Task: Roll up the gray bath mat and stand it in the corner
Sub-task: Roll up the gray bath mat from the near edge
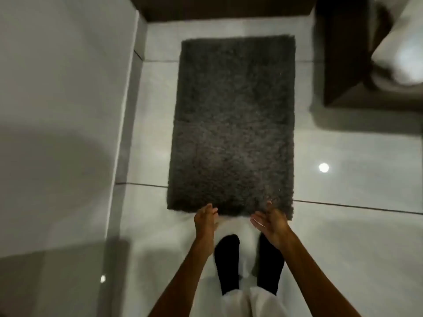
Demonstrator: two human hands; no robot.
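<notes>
A dark gray shaggy bath mat (233,124) lies flat on the glossy white tiled floor, its long side running away from me. My left hand (205,221) hovers at the mat's near edge, left of centre, fingers loosely curled and holding nothing. My right hand (271,223) is at the near edge toward the right corner, palm turned inward, fingers spread, its fingertips over the pile. I cannot tell whether either hand touches the mat. My feet in black socks stand just behind the mat's near edge.
A white wall (57,110) with a tiled skirting runs along the left. A dark wooden cabinet (343,60) stands at the right rear, with white fabric (402,53) above it. Dark wood trim (217,8) crosses the far end. Bare tiles (354,236) stretch to the right.
</notes>
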